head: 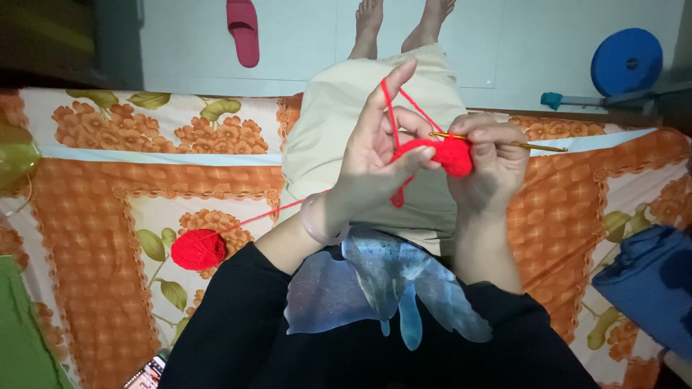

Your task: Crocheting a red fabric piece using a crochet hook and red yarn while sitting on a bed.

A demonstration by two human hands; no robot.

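1. Both hands are up over the lap, close together. Left hand (375, 155) is half open, palm twd camera, index finger raised w/ red yarn strand (390, 115) looped over it; thumb and other fingers pinch the red crochet piece (450, 153).
2. Right hand (490, 155) is closed round a gold crochet hook (504, 142); hook tip sits at the top edge of the piece, shaft sticks out to the right past the knuckles.
3. Crochet piece lies betw the two hands, touching both; a short yarn tail hangs below it.
4. Strand runs from the left hand down-left, past a pale bangle (317, 220) on the wrist, to the red yarn ball (199, 249), which rests on the bed, well apart from the hands on the left side.
5. Bed cover (94, 194) is orange w/ floral print. No labels readable anywhere.
6. A phone (148, 374) lies at the bottom edge, left; screen too small to tell.
7. Blue cloth bundle (645, 281) sits at the right edge of the bed.
8. Beyond the bed edge: pale floor w/ pink slipper (243, 30) top left, blue round disc (626, 61) top right.
9. Open room: bed surface betw ball and lap on the left, and right of the lap up to the blue bundle.
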